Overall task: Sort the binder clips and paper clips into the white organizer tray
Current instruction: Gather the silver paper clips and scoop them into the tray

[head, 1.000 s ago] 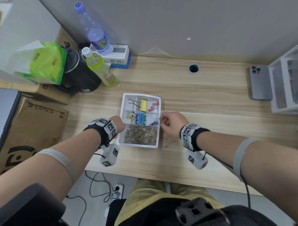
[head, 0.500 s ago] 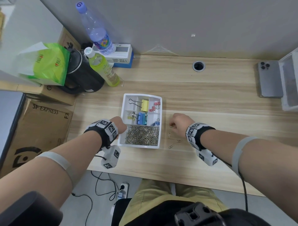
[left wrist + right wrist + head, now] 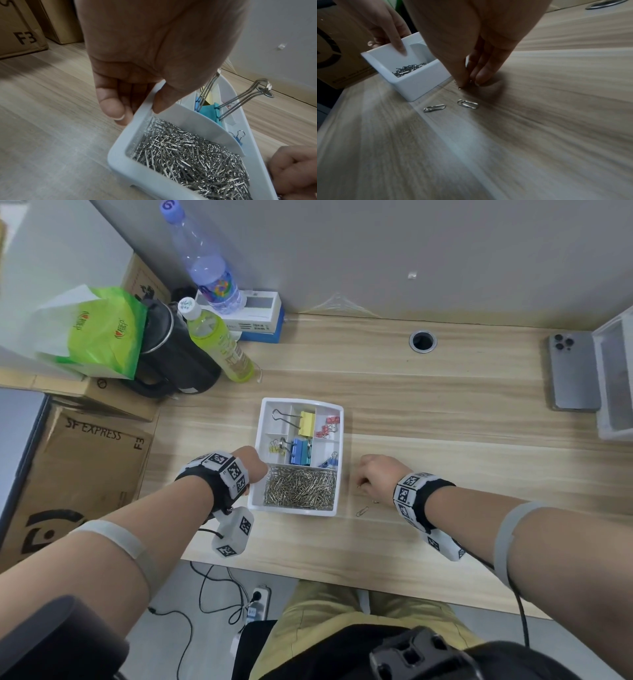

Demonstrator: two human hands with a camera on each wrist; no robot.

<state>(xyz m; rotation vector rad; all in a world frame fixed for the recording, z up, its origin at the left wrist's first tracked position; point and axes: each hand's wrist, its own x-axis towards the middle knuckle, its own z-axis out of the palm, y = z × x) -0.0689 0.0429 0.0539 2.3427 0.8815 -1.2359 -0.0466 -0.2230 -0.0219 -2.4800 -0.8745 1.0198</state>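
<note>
The white organizer tray sits mid-desk, its front compartment heaped with silver paper clips. Behind them lie a yellow binder clip, blue binder clips and small red ones. My left hand grips the tray's left wall, thumb inside and fingers outside. Right of the tray, my right hand has its fingertips down on the desk, pinching a paper clip that is mostly hidden under them. Two loose paper clips lie just in front of it.
A phone and a clear bin lie at the far right. Bottles, a black kettle and a green bag crowd the back left. A cardboard box stands left of the desk. A cable hole is at the back.
My right hand left the tray's right edge and came down on the desk beside the loose paper clips. The left hand stayed on the tray.
</note>
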